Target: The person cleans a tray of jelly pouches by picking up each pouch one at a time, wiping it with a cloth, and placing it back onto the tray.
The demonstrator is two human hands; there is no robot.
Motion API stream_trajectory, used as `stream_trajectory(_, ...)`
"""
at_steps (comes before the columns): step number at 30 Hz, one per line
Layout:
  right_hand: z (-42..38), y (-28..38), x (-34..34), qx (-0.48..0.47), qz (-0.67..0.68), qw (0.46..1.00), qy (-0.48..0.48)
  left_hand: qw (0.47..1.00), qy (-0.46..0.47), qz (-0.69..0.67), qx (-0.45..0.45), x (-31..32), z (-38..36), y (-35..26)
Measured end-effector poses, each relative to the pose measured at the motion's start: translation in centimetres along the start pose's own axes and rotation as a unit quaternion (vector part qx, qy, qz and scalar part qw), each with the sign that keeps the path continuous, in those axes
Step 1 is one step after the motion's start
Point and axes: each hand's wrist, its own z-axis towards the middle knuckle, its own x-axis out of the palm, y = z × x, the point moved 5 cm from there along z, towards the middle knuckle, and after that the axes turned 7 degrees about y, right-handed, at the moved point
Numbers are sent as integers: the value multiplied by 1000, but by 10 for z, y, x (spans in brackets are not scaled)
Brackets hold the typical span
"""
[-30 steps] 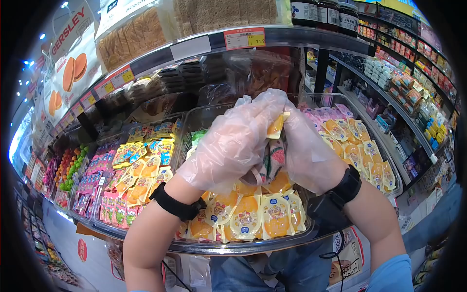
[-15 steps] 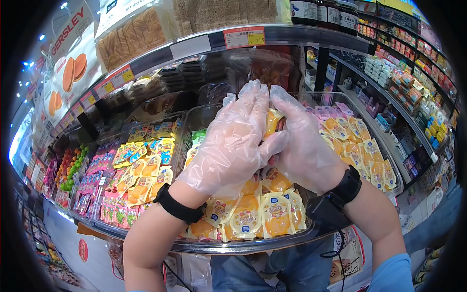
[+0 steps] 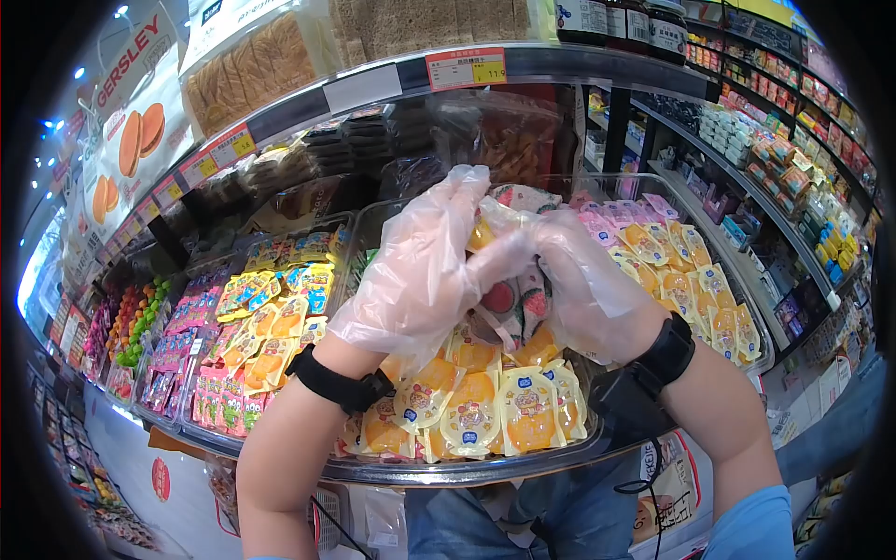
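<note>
My left hand (image 3: pixel 425 266), in a clear plastic glove, is closed with a small yellow packet (image 3: pixel 481 233) showing by its fingers. My right hand (image 3: pixel 583 275), gloved too, has its fingers pinched on a crumpled piece of cloth (image 3: pixel 515 299) with a pink, green and white fruit-like print. The cloth spreads above and below where the two hands meet. Part of both items is hidden by the fingers. Below the hands lie yellow gummy-candy packets (image 3: pixel 471 411) in a clear tray (image 3: pixel 467 476).
Left of the hands, another tray holds pink, yellow and blue candy packets (image 3: pixel 266 327). A shelf edge with price tags (image 3: pixel 465 68) crosses above, bearing sliced bread (image 3: pixel 252 93) and dark jars (image 3: pixel 635 28). More yellow packets (image 3: pixel 691 289) lie at right.
The hands have turned and lowered slightly, and the right fingers have curled in. The printed cloth, mostly hidden before, now hangs unfolded between them.
</note>
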Motion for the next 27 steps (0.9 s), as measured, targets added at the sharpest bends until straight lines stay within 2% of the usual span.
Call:
stream_trajectory(2,2,-5,-3,29,89,995,-36,991,-32,-67,-108,0,3,18)
stream_trajectory(3,3,-8,-4,43,129,989,-56,991,-32,-67,-107,-3,7,19)
stream_trajectory(5,7,-16,-8,72,188,975,-97,934,52,-259,-239,2,10,33)
stream_trajectory(8,14,-26,-11,90,208,966,-126,893,22,-372,-252,8,8,40)
stream_trajectory(9,16,-29,-15,80,156,973,-151,867,2,-426,-259,9,7,42)
stream_trajectory(10,16,-30,-18,69,103,977,-175,871,-3,-418,-260,8,7,48)
stream_trajectory(14,19,-26,-18,30,156,975,-154,867,-34,-443,-226,7,10,63)
stream_trajectory(16,18,-28,-25,24,152,977,-147,832,-43,-497,-243,-2,11,63)
stream_trajectory(19,19,-26,-26,19,186,973,-136,861,-59,-457,-215,-29,11,62)
stream_trajectory(20,17,-26,-27,39,183,967,-173,866,-65,-445,-220,-40,7,62)
stream_trajectory(21,18,-26,-27,38,187,967,-166,867,-75,-452,-195,-53,3,69)
stream_trajectory(23,14,-28,-32,31,179,964,-194,875,-74,-398,-266,-85,-12,70)
stream_trajectory(25,11,-31,-29,26,202,960,-194,885,-5,-368,-286,-106,-35,89)
stream_trajectory(26,9,-29,-23,48,220,965,-137,872,0,-364,-326,-112,-53,88)
stream_trajectory(27,9,-28,-18,67,237,966,-82,885,36,-341,-315,-110,-69,111)
